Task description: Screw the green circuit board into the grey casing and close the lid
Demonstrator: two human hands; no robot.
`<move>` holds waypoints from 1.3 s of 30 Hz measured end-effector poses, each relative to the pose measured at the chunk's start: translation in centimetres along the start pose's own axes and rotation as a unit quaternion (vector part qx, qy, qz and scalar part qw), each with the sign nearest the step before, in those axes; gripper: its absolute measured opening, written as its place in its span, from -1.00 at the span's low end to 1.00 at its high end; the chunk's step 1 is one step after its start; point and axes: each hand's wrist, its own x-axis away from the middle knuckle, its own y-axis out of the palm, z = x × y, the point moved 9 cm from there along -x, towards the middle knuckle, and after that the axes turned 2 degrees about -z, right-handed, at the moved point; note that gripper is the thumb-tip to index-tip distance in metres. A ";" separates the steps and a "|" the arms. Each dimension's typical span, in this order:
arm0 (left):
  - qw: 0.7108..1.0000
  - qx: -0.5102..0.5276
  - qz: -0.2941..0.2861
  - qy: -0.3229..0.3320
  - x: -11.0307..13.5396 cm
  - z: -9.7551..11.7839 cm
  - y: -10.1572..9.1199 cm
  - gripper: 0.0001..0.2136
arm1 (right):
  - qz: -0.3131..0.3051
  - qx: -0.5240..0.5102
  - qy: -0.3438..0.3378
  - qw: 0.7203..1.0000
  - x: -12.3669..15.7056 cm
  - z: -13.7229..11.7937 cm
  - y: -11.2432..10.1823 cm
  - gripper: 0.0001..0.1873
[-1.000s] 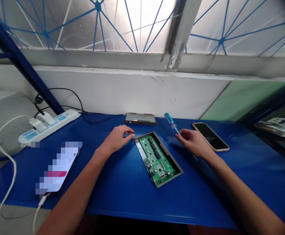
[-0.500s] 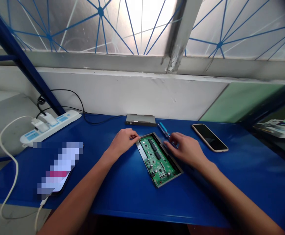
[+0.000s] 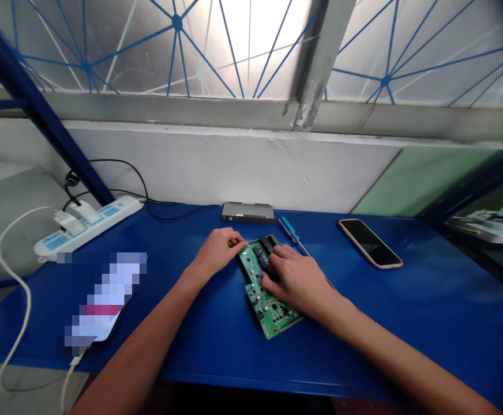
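Green circuit board, one, long axis running front-to-back, far end leaning left. Right hand half-open on top; left hand curled at edge, grip unclear.

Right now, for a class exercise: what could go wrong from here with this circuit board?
The right hand presses bare fingers on the chips of the green circuit board, which could stress parts or pass static to them. The blue-handled screwdriver lies beside that hand, so a careless move might knock it onto the board. The left hand only rests at the board's edge, so the board could perhaps slip.
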 end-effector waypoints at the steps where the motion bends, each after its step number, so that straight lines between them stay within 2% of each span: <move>1: 1.000 0.007 0.004 -0.001 0.0 0.0 -0.2 -0.80 | 0.001 -0.017 0.002 1.000 -0.1 -0.4 -0.1 -0.76; 5: 0.999 0.006 0.009 -0.039 0.4 -0.4 -1.7 -0.58 | 0.014 -0.113 0.025 0.993 -0.5 -1.4 0.0 -0.75; 6: 0.998 0.010 -0.012 -0.057 0.5 -0.8 -1.9 -0.50 | 0.024 -0.141 0.033 0.989 -0.5 -1.4 0.0 -0.76; 8: 0.988 0.069 -0.094 -0.104 0.9 -1.8 -1.2 -0.42 | 0.053 -0.191 0.047 0.979 -0.4 -1.5 -0.1 -0.79; 10: 0.965 0.162 -0.156 -0.137 1.4 -2.3 -0.6 -0.45 | 0.079 -0.222 0.051 0.970 -0.1 -1.4 -0.3 -0.81; 11: 0.953 0.208 -0.165 -0.146 1.6 -2.4 -0.5 -0.48 | 0.094 -0.232 0.046 0.967 0.0 -1.4 -0.6 -0.80; 14: 0.932 0.305 -0.124 -0.150 1.4 -2.4 -1.5 -0.52 | 0.156 -0.271 0.031 0.949 0.5 -0.5 -2.0 -0.82; 17: 0.922 0.357 -0.050 -0.139 1.1 -2.3 -3.0 -0.51 | 0.198 -0.346 0.080 0.913 1.1 2.5 -2.8 -0.78; 18: 0.917 0.374 -0.029 -0.135 1.1 -2.3 -3.5 -0.50 | 0.184 -0.383 0.103 0.899 1.2 3.6 -2.4 -0.74; 20: 0.907 0.400 0.002 -0.130 1.0 -2.3 -4.0 -0.50 | 0.079 -0.472 0.111 0.871 0.8 4.2 -0.5 -0.62; 22: 0.901 0.413 0.021 -0.130 1.0 -2.4 -4.1 -0.50 | -0.050 -0.551 0.102 0.827 0.8 3.5 1.7 -0.51; 24: 0.900 0.413 0.033 -0.133 1.0 -2.5 -4.1 -0.49 | -0.122 -0.605 0.099 0.781 1.1 2.7 3.0 -0.50; 26: 0.899 0.412 0.046 -0.138 1.0 -2.6 -4.0 -0.49 | -0.123 -0.643 0.104 0.749 1.2 2.5 3.3 -0.54; 28: 0.896 0.417 0.057 -0.142 1.0 -2.5 -4.1 -0.50 | -0.097 -0.671 0.118 0.725 1.0 2.7 3.3 -0.55; 32: 0.874 0.460 0.036 -0.153 0.8 -2.0 -3.9 -0.55 | -0.059 -0.706 0.149 0.690 0.7 3.2 3.3 -0.55; 35: 0.856 0.489 0.023 -0.169 0.9 -2.1 -3.6 -0.59 | -0.035 -0.723 0.163 0.671 0.6 3.4 3.2 -0.47; 37: 0.859 0.484 0.043 -0.165 0.9 -2.4 -3.7 -0.59 | -0.029 -0.727 0.169 0.665 0.7 3.4 3.1 -0.37; 39: 0.878 0.448 0.087 -0.142 0.9 -2.8 -4.4 -0.56 | -0.031 -0.730 0.174 0.660 0.7 3.3 3.2 -0.29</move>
